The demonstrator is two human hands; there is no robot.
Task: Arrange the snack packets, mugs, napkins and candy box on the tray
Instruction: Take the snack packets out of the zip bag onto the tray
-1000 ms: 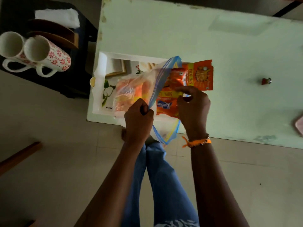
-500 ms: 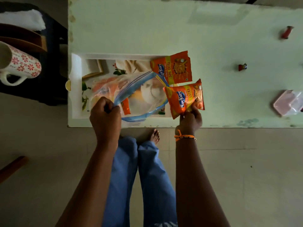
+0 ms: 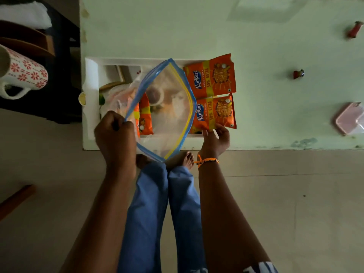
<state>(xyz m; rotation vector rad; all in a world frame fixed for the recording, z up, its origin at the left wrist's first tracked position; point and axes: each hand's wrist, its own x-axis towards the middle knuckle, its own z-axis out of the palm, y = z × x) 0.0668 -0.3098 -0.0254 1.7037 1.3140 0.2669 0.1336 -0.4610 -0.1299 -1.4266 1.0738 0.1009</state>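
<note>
A white tray [image 3: 91, 81] lies at the near left corner of the pale green table [image 3: 256, 46]. My left hand [image 3: 115, 134] grips the rim of a clear zip bag [image 3: 169, 107] held open over the tray, with one orange snack packet [image 3: 144, 115] still inside. Two orange snack packets lie side by side at the tray's right end: the far one [image 3: 211, 75] lies free, the near one [image 3: 215, 113] is pinched at its lower edge by my right hand [image 3: 215, 137]. A red-flowered white mug [image 3: 23, 73] stands on a dark side table at the left.
White napkins [image 3: 23, 15] lie on the dark side table [image 3: 63, 91] above a brown holder. Two small red candies [image 3: 298, 73] lie on the table to the right. A pink box [image 3: 349, 120] sits at the right edge. My legs stand below the table's front edge.
My right hand pulled a second packet out of the bag and set it down on the tray beside the first. The bag's mouth stands wider open; my view shifted right.
</note>
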